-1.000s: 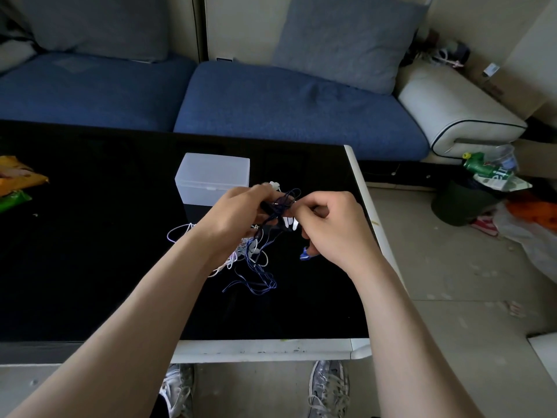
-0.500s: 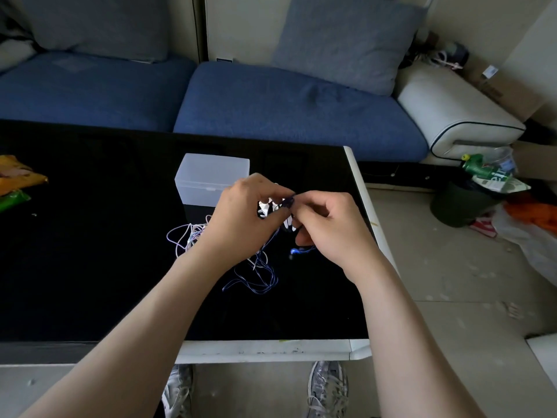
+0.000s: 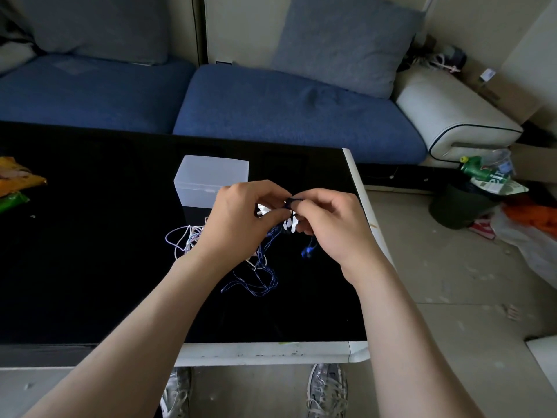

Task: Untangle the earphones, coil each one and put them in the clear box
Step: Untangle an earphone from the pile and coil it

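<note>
Up toward the far edge of the table (image 3: pixel 90 267), a little right of its middle, stands the box (image 3: pixel 211 181), lid down; its walls are frosted enough that nothing can be made out inside, and its near right corner is covered by the left hand (image 3: pixel 241 221). None of the earphones (image 3: pixel 265 257) are in it: they lie in one tangle on the table just in front of the box, partly lifted by both hands. The left hand has its fingers curled, thumb and fingertips pinching the knot where small white pieces show. The right hand (image 3: pixel 331 227), also curled, pinches a dark blue bit of the same knot at its fingertips, touching the left. A white cable (image 3: pixel 180 239) loops out on the table to the left of the left wrist, a blue cable (image 3: pixel 262 282) trails toward the near edge, and a blue earbud (image 3: pixel 307 251) hangs under the right hand. How many sets there are cannot be told, as the hands hide the middle of the tangle. On the floor beyond the right edge a dark bin (image 3: pixel 452 209) is heaped with a green bottle (image 3: pixel 473 168) and wrappers. Packets (image 3: pixel 15 179) at the left edge are cut off by the frame.
</note>
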